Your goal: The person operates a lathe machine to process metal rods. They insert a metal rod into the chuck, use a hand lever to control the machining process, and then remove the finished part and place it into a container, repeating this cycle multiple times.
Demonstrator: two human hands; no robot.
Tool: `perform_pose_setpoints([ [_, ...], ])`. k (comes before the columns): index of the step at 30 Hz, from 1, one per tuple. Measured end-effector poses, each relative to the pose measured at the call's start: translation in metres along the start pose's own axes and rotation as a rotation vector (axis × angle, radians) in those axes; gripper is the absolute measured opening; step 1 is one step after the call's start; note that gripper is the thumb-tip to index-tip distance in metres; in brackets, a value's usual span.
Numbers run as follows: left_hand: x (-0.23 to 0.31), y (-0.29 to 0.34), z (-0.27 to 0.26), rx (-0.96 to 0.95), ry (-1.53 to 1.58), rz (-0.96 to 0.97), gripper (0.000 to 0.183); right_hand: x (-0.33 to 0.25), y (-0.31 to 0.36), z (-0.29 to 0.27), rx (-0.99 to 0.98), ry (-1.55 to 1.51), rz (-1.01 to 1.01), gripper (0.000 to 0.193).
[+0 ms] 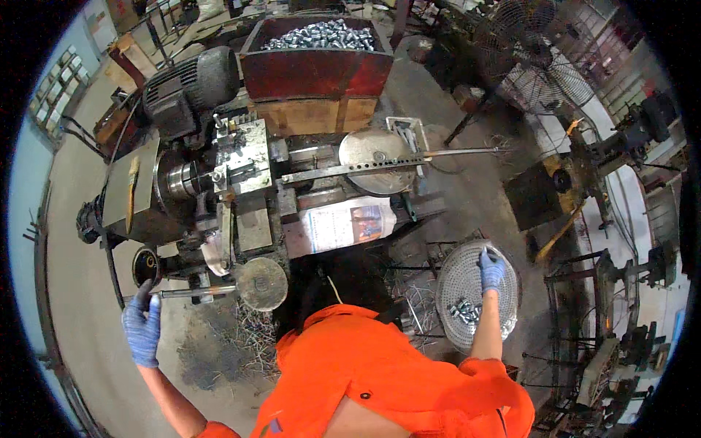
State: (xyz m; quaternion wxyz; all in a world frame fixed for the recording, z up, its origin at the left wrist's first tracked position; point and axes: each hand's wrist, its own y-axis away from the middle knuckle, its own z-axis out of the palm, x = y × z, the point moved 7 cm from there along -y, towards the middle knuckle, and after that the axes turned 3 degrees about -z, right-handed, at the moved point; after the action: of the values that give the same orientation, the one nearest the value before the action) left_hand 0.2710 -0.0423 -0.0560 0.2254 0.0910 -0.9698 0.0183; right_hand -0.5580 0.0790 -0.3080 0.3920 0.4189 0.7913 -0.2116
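Note:
My left hand, in a blue-grey knit glove, is at the outer end of a metal lever on the lathe. Its fingers and thumb close around the lever, just below a black handwheel. Over at the right, my gloved right hand is above a round perforated basket, toward its far side. The fingers there are drawn together, and whatever they hold is too small to make out. Several shiny metal parts lie in the basket's near left portion. The lathe's chuck faces the tool post.
A red bin heaped with metal parts stands behind the lathe. A perforated bar crosses a round plate. Printed paper covers the bed's front. A brush rests on the headstock. Metal shavings litter the floor.

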Motion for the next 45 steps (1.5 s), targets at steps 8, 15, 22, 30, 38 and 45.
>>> perform_pose_setpoints([
  [8, 0.131, -0.019, 0.076, -0.173, 0.736, 0.153, 0.031, -0.355, 0.168, 0.094, -0.329, -0.302, -0.995, 0.015],
  [15, 0.207, -0.019, 0.118, -0.416, 0.943, 0.395, 0.046, -0.480, 0.317, 0.126, -0.583, -0.321, -1.585, 0.019],
  [22, 0.169, -0.021, 0.114, -0.402, 1.067, 0.292, 0.041, -0.493, 0.346, 0.148, -0.788, -0.294, -1.613, 0.020],
  [30, 0.150, -0.033, 0.098, -0.216, 1.019, 0.298, 0.042, -0.516, 0.369, 0.168, -0.876, -0.126, -1.845, 0.019],
  [38, 0.090, -0.039, 0.052, -0.178, 0.643, 0.250, 0.043, -0.543, 0.383, 0.218, -0.958, 0.003, -1.822, 0.025],
  [45, -0.101, 0.026, -0.041, 0.300, 0.246, -0.189, 0.034, -0.581, 0.371, 0.323, -0.733, 0.481, -1.752, 0.044],
])
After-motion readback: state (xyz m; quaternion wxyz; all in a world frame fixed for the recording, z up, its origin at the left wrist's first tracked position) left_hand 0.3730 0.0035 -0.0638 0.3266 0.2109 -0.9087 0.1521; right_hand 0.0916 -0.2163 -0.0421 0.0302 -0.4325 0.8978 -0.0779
